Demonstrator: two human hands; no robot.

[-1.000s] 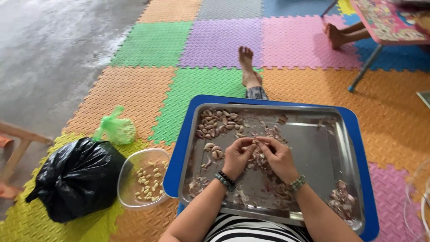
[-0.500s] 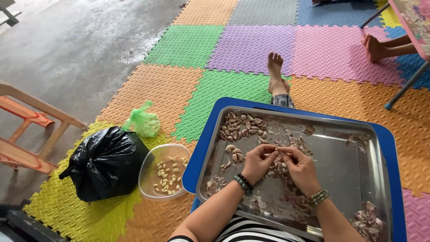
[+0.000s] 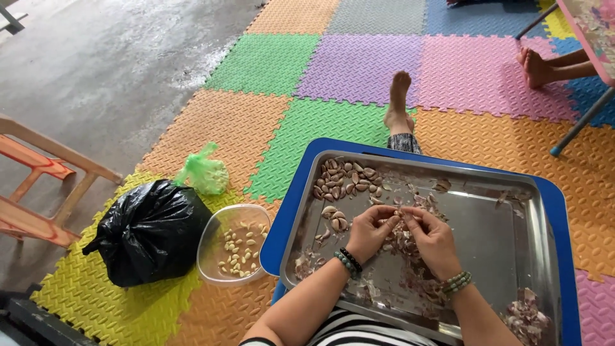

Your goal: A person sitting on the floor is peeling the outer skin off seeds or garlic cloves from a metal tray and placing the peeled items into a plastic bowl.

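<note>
Over the middle of the steel tray (image 3: 512,211), both hands meet, fingertips working together on a single garlic clove (image 3: 398,219). The left hand (image 3: 370,232) curls in with thumb and forefinger pinching one end; the right hand (image 3: 434,240) mirrors it, nipping the other end, the remaining fingers tucked loosely. The clove itself sits right between the two sets of fingertips, mostly hidden, just above the tray's floor.

Handling-wise, this looks like a small, light, firm thing with a thin papery skin: dry and brittle on the outside, likely slick once bared. A fingertip pinch at the tip or root end seems the sensible hold, since a grip on the smooth belly could let it squirt away.

Around the hands, unpeeled cloves (image 3: 346,176) heap in the tray's far left corner, and loose skins (image 3: 526,317) pile up near the right front corner. The tray rests on a blue board (image 3: 564,211). Just left of it stands a clear bowl (image 3: 211,247) with pale peeled cloves (image 3: 238,253) inside, then a knotted black bag (image 3: 150,230) and a small green bag (image 3: 204,172) on the foam mats (image 3: 307,128).
</note>
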